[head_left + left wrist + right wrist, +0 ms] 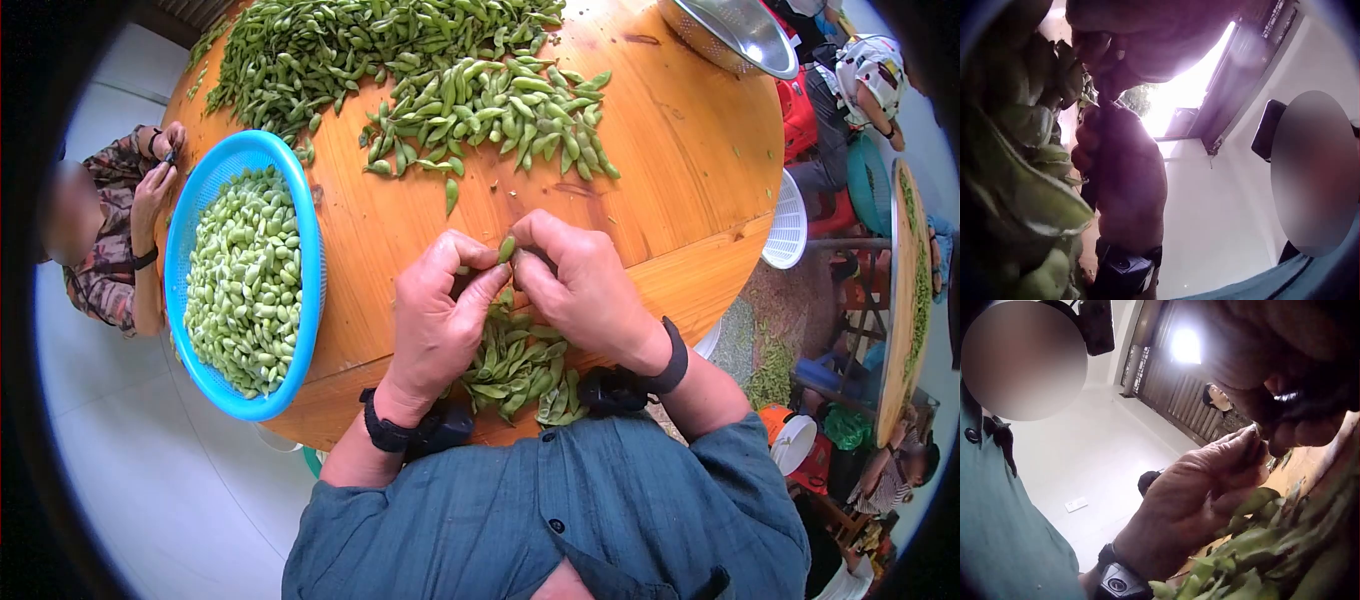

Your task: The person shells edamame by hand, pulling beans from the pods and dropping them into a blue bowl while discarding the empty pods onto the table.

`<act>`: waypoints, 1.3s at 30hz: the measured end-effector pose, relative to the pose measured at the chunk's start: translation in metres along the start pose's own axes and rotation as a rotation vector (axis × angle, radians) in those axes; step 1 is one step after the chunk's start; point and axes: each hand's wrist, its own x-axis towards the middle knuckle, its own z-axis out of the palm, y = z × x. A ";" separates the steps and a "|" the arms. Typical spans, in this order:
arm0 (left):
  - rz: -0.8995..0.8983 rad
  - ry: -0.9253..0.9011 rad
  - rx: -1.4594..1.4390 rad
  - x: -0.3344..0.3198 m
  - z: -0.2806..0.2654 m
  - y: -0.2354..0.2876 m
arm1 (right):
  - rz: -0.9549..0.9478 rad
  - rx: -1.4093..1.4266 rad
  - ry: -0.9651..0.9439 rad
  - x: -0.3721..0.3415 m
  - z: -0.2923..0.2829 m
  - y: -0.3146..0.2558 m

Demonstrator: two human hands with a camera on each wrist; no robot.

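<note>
In the head view a green pod [507, 248] is between the fingertips of both hands, above the wooden table. The left hand [440, 310] pinches its lower end with thumb and curled forefinger. The right hand [585, 285] has its bent fingers and thumb at the pod's right side; whether they grip it is hard to tell. Beneath the hands lies a small heap of flat green pods [515, 365]. The left wrist view shows the right hand [1129, 169] in shadow, and the right wrist view shows the left hand [1191, 500] beside pods [1254, 550].
A blue basket [318, 270] of shelled beans stands at the left. Large pod piles [490, 105] cover the table's far side, with a metal colander [735, 35] at the far right. Another person [110, 230] sits at the left; more people and a second table [900, 330] are at the right.
</note>
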 end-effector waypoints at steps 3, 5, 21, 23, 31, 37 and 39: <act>0.115 -0.019 0.119 0.000 0.001 0.002 | -0.048 0.011 0.040 0.000 0.004 0.000; 0.039 0.012 -0.098 0.001 0.002 -0.002 | -0.075 0.033 0.066 0.001 0.005 0.004; 0.215 -0.078 0.324 0.009 -0.011 0.011 | 0.091 0.125 -0.160 0.004 -0.006 0.005; 0.324 -0.073 0.408 0.010 -0.009 0.008 | 0.111 0.142 -0.156 0.004 -0.006 0.004; -0.266 -0.070 -0.137 0.005 -0.007 0.002 | 0.157 0.188 -0.195 0.004 -0.007 0.000; -0.529 -0.126 -0.670 0.011 -0.021 -0.002 | -0.156 0.193 -0.252 0.004 -0.007 0.007; -0.508 -0.097 -0.679 0.012 -0.022 -0.005 | -0.196 0.099 -0.322 0.000 -0.008 0.007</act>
